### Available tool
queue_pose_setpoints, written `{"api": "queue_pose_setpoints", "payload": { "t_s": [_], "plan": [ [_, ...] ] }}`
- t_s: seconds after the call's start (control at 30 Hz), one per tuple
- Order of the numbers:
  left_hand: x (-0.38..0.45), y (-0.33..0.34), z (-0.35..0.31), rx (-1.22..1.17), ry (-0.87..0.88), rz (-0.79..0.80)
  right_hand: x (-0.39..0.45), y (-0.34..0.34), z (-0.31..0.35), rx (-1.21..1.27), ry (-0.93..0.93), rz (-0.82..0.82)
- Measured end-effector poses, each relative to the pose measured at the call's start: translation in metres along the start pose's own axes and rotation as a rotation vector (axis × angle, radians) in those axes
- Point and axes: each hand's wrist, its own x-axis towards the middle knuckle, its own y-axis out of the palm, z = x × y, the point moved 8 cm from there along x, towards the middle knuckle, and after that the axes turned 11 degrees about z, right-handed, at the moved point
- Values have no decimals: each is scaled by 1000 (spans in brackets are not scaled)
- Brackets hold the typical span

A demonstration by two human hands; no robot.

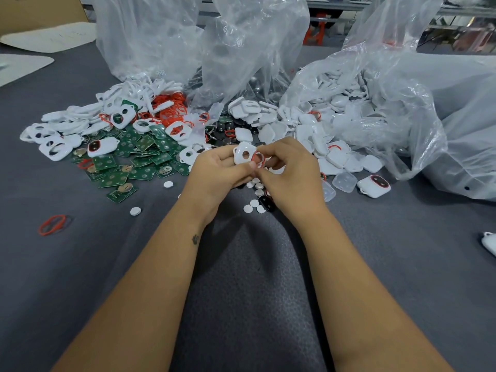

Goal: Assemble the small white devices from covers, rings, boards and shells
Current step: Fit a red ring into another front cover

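Observation:
My left hand (217,174) grips a white cover (243,154) with two holes, held above the grey table. My right hand (291,170) pinches a thin red ring (259,157) against the cover's right side. Green boards (139,154) lie in a heap to the left, with white covers (53,146) beyond them. Red rings (171,108) are piled further back. White shells (308,127) spill from a bag on the right. An assembled device (373,186) lies to the right, another (103,146) to the left.
Clear plastic bags (241,49) stand behind the piles. Small white discs (253,204) and a black part (267,203) lie under my hands. A loose red ring (52,224) lies at the left. A white object (489,244) sits at the right edge. The table (241,277) is grey foam.

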Motion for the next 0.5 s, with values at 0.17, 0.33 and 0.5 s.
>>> {"api": "queue_pose_setpoints", "payload": {
  "t_s": [0.17, 0.33, 0.5],
  "plan": [
    [0, -1, 1, 6, -8, 2, 0, -1, 0, 53, 12, 13],
    [0, -3, 3, -20, -61, 29, 0, 0, 0, 142, 31, 43],
    [0, -5, 3, -50, -90, 61, 0, 3, -4, 286, 102, 54]
  ]
}}
